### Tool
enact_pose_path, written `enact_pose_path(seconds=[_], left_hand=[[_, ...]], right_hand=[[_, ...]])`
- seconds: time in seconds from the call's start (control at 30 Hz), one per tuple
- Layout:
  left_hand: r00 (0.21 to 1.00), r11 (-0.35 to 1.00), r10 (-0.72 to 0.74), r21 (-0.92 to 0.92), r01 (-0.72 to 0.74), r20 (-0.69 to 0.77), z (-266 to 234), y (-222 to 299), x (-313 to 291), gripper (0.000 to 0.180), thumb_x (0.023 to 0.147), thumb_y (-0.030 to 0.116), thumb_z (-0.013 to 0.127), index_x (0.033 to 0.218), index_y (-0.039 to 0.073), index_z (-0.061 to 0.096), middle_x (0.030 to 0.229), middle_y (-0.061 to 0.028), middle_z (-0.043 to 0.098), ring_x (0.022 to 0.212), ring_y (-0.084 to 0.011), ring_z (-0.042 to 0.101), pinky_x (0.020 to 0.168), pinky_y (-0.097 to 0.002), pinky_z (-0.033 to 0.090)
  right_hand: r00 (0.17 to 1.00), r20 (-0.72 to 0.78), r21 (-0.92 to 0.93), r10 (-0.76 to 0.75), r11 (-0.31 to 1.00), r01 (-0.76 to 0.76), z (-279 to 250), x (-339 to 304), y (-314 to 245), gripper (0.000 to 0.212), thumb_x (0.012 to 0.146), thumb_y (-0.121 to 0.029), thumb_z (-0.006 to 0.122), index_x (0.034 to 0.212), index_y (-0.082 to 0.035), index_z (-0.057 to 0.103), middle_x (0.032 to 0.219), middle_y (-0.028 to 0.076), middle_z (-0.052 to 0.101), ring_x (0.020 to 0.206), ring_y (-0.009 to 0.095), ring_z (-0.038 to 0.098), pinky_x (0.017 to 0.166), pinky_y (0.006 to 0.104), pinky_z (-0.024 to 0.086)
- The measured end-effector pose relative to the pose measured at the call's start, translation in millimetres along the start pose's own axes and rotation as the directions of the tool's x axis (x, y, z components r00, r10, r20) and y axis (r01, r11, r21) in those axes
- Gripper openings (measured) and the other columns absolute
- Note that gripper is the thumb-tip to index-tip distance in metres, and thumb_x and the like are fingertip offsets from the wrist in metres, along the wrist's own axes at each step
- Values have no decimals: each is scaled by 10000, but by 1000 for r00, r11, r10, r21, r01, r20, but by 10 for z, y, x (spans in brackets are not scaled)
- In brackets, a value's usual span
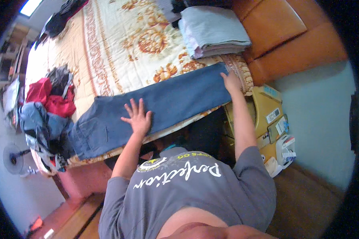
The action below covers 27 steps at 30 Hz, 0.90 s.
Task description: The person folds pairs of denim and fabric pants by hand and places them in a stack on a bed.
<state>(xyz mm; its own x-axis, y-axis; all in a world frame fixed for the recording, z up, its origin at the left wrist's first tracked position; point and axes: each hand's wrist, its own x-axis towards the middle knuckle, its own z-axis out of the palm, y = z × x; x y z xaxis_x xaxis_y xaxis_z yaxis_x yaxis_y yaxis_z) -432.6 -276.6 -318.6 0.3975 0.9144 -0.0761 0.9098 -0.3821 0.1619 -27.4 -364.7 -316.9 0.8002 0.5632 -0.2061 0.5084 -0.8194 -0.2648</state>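
A pair of dark blue trousers (179, 91) lies folded lengthwise along the near edge of the bed, waist at the left and leg ends at the right. My left hand (138, 117) rests on the cloth with its fingers spread, below the seat. At the far right end, my right hand (232, 82) has hold of the hem; its thumb shows on top, while its other fingers are partly hidden.
A floral bedspread (151, 40) covers the bed. Rumpled clothes (52, 99) are heaped at the left, and folded light-blue cloths (213, 30) are stacked at the back right, beside an orange-brown headboard (273, 32). A yellow cabinet (263, 105) and a fan (14, 159) flank the bed.
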Motion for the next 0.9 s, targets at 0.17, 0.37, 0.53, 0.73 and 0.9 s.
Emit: enact_pose_path(seconds=[0.17,0.37,0.53,0.73,0.9], left_hand=[[959,986,165,-43,-159,230,196,591,-165,662,818,496,464,1384,279,197,1469,-83,20,1333,-367,-46,868,-755,28],[927,974,216,-131,-184,307,272,518,-133,662,839,528,411,1394,271,157,1467,-99,-26,1327,-384,-60,864,-753,0],[975,967,131,-238,-86,178,233,286,-144,698,824,526,433,1397,231,166,1460,-143,-12,1340,-345,-33,954,-668,3],[942,317,217,-931,182,257,175,247,69,718,852,571,383,1371,93,248,1387,-167,286,1263,-317,301,1029,-481,151],[771,-713,636,-350,607,42,-827,262,-309,794,770,679,393,1271,65,356,1234,-138,457,1164,-243,422,938,-419,357]], right_hand=[[994,10,33,-105,994,104,-157,-123,141,577,845,-513,426,1035,19,546,954,261,583,916,405,551,785,475,426],[992,-33,-25,-124,992,123,-232,-171,191,585,810,-563,441,1013,-32,578,912,242,596,870,393,564,756,456,440],[911,135,395,-390,864,312,-466,-281,306,464,772,-328,624,1087,-2,529,966,171,615,895,299,591,793,375,451],[825,182,648,-535,697,309,-1273,-1254,-800,533,761,-147,635,1204,21,390,1098,117,539,945,199,541,818,323,448],[749,339,558,-569,763,326,-848,-2391,-1998,272,713,-95,555,949,12,471,882,260,570,861,387,579,738,459,470]])
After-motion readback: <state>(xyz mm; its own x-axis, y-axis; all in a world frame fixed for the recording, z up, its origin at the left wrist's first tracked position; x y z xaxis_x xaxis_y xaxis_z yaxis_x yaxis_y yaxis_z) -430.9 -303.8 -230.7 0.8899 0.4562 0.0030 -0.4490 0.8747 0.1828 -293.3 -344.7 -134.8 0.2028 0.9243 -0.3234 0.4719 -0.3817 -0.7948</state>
